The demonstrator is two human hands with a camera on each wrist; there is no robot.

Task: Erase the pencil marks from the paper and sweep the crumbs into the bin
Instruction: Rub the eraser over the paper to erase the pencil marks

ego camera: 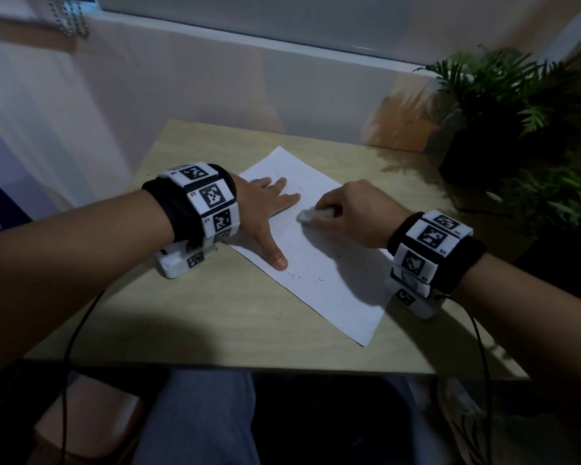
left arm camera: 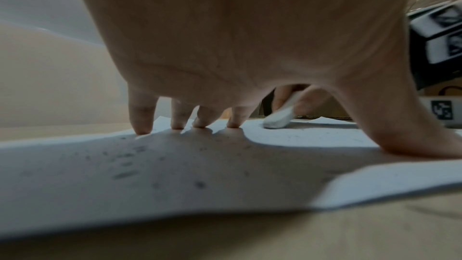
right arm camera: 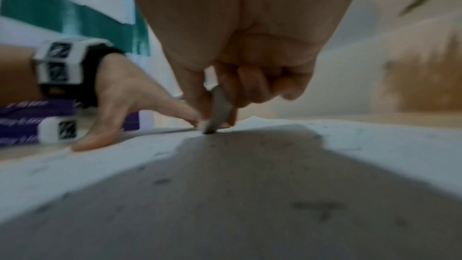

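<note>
A white sheet of paper (ego camera: 319,263) lies slanted on the light wooden table (ego camera: 215,313), with faint pencil marks and dark crumbs scattered over it. My left hand (ego camera: 272,209) lies flat on the sheet's left part, fingers spread and thumb pointing toward me, pressing it down. My right hand (ego camera: 346,209) pinches a white eraser (ego camera: 311,214) whose tip touches the paper just right of the left fingertips. In the left wrist view the eraser (left arm camera: 277,120) meets the sheet beyond my fingers (left arm camera: 141,118). The right wrist view has the eraser (right arm camera: 218,112) between thumb and fingers. No bin is in view.
A dark potted plant (ego camera: 503,105) stands at the table's back right corner, with more foliage (ego camera: 564,203) along the right edge. A wall runs behind the table. Cables hang from both wrist units over the front edge. Purple boxes (right arm camera: 30,120) lie to the left.
</note>
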